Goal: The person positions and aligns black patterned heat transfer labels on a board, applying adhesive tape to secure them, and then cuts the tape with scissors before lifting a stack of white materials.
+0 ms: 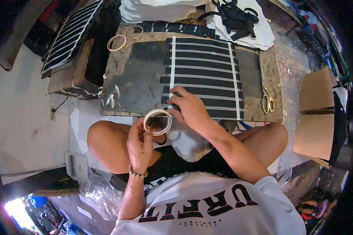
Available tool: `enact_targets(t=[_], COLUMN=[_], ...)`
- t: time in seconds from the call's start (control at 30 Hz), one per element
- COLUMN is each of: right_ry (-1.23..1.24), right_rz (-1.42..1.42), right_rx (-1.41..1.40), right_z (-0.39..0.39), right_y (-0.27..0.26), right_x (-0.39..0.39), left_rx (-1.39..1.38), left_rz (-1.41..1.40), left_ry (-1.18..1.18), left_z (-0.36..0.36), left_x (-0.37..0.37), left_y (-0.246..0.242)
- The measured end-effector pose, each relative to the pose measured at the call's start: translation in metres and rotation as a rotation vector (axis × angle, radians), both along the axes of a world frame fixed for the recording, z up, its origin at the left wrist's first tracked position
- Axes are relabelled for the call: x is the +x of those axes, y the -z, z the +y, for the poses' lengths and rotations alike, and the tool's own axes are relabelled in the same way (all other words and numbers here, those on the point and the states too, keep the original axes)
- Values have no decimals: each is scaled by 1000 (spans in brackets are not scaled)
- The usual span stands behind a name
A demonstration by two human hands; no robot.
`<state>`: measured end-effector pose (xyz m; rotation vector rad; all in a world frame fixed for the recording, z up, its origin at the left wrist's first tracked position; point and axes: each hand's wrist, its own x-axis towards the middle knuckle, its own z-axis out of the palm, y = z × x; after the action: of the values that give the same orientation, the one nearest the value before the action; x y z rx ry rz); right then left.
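My left hand (139,144) grips a roll of pale masking tape (157,134) upright, just off the near edge of a low worktable (114,67). On the table lie several black strips (203,70) in parallel rows with pale gaps between them. Two narrow lengths of white tape cross them, a left tape strip (172,58) and a right tape strip (234,76). My right hand (192,110) rests over the lower end of the left strip, fingers bent and apart. Its fingertips touch the tape or the black strips beside it, and its palm hides some row ends.
Gold-handled scissors (268,101) lie at the table's right edge. Two thin tape rings (116,43) sit at the far left corner. White sheets (158,11) and black straps (238,17) are piled at the back. A cardboard box (316,111) stands right; a striped panel (72,35) leans left.
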<state>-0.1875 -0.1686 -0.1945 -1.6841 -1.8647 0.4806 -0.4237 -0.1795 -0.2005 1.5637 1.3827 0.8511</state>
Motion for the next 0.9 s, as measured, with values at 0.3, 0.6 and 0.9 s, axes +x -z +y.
enact_targets(t=[0.3, 0.6, 0.9], right_ry=[111, 335, -247], right_rz=[287, 1635, 2262], right_rx=[18, -724, -392], right_z=[-23, -106, -117], right_y=[-10, 43, 118], right_x=[2, -40, -46], left_rx=[42, 106, 300], left_rz=[109, 416, 406], left_ry=[265, 872, 1376], left_z=[4, 24, 37], left_x=[-17, 17, 186], left_y=[-20, -84, -132])
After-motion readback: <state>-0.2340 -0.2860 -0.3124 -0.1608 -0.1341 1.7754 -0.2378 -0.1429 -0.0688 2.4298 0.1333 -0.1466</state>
